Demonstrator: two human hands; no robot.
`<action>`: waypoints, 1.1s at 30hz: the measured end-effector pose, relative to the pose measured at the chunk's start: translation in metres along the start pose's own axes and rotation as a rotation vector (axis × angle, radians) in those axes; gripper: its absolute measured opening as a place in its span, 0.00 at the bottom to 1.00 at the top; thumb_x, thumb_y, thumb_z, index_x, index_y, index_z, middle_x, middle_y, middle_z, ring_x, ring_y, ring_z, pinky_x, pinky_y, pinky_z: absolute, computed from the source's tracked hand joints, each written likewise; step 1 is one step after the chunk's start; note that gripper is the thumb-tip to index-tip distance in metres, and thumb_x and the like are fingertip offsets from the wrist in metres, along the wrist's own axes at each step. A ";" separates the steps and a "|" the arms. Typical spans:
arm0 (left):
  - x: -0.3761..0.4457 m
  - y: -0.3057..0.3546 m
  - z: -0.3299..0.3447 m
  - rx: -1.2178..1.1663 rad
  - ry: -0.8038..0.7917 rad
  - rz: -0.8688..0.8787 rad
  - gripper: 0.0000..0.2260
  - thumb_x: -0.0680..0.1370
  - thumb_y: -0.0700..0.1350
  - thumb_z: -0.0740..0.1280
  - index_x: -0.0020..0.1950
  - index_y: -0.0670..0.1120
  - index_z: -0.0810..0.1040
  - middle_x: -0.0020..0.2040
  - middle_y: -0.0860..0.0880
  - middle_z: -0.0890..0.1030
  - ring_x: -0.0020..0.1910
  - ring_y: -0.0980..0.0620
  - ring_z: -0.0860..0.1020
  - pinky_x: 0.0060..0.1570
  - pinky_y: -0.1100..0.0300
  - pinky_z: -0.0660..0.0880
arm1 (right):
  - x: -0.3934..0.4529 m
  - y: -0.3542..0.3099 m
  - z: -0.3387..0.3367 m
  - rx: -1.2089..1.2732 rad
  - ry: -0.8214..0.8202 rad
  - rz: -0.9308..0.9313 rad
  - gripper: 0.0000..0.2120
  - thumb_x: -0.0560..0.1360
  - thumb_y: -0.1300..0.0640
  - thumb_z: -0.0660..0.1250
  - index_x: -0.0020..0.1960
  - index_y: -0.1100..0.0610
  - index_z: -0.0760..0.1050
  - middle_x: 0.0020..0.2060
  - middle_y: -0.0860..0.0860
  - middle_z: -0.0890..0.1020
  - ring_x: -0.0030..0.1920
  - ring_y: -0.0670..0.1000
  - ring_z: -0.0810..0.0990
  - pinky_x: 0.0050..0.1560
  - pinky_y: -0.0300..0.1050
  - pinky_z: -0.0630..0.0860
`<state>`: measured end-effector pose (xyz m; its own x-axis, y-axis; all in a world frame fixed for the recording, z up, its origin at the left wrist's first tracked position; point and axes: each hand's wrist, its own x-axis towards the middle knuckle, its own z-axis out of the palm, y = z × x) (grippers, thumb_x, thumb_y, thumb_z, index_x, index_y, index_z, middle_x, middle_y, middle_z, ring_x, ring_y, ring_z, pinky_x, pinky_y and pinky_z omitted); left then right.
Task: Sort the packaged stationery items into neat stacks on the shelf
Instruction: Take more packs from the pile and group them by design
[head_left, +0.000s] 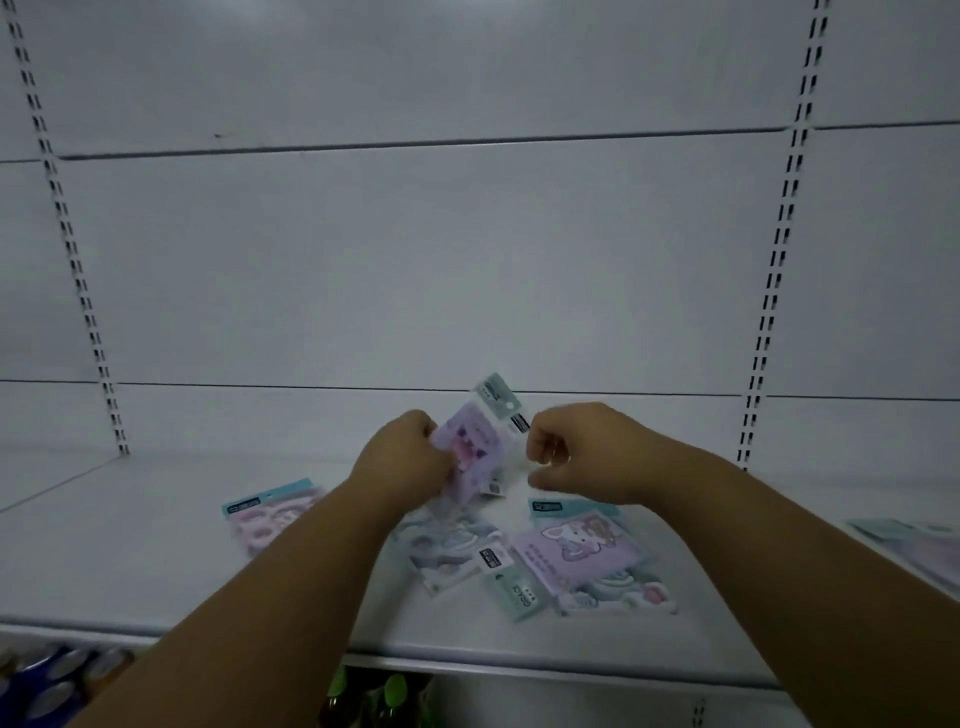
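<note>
My left hand (402, 457) grips a purple stationery packet (480, 434) with a teal header, held tilted above the white shelf (156, 571). Just right of the packet, my right hand (582, 454) has curled fingers; whether it touches the packet's clear edge is hard to tell. On the shelf below lie a purple cartoon packet (582, 545), a pale blue packet (447, 551) partly under my left arm, a teal-header packet (511, 584) and a pastel one (618, 595). A pink packet (270, 514) lies apart on the left.
Another packet (914, 551) lies at the shelf's far right edge. The white back panel (415, 260) with slotted uprights rises behind. Below the shelf's front lip stand blue cans (47, 680) on the left and green-capped bottles (384, 696) in the middle.
</note>
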<state>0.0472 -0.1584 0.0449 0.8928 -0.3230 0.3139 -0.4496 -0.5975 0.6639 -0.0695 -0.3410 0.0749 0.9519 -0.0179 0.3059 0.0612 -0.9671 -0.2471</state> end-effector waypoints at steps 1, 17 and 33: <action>-0.006 -0.002 -0.005 -0.133 0.031 -0.022 0.03 0.71 0.41 0.67 0.43 0.46 0.75 0.40 0.46 0.81 0.38 0.47 0.79 0.37 0.54 0.77 | -0.002 0.001 0.000 -0.020 -0.103 0.018 0.12 0.66 0.47 0.76 0.47 0.48 0.78 0.42 0.42 0.78 0.42 0.44 0.77 0.41 0.38 0.74; -0.094 -0.031 -0.061 -0.951 -0.060 0.091 0.06 0.79 0.40 0.65 0.46 0.51 0.79 0.43 0.49 0.86 0.39 0.51 0.85 0.30 0.64 0.76 | -0.022 -0.009 0.033 -0.203 -0.298 0.369 0.31 0.60 0.33 0.73 0.55 0.51 0.73 0.50 0.49 0.77 0.47 0.50 0.76 0.49 0.49 0.76; -0.139 0.042 0.017 -1.055 -0.289 0.225 0.09 0.78 0.36 0.66 0.48 0.50 0.79 0.45 0.50 0.87 0.46 0.49 0.85 0.42 0.56 0.78 | -0.147 0.005 -0.044 0.659 0.745 0.564 0.08 0.74 0.67 0.68 0.51 0.58 0.80 0.42 0.56 0.86 0.42 0.58 0.85 0.44 0.53 0.83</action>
<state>-0.0965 -0.1510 0.0181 0.6922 -0.5860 0.4213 -0.2296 0.3746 0.8983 -0.2229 -0.3544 0.0694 0.4926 -0.7659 0.4133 0.0364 -0.4564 -0.8890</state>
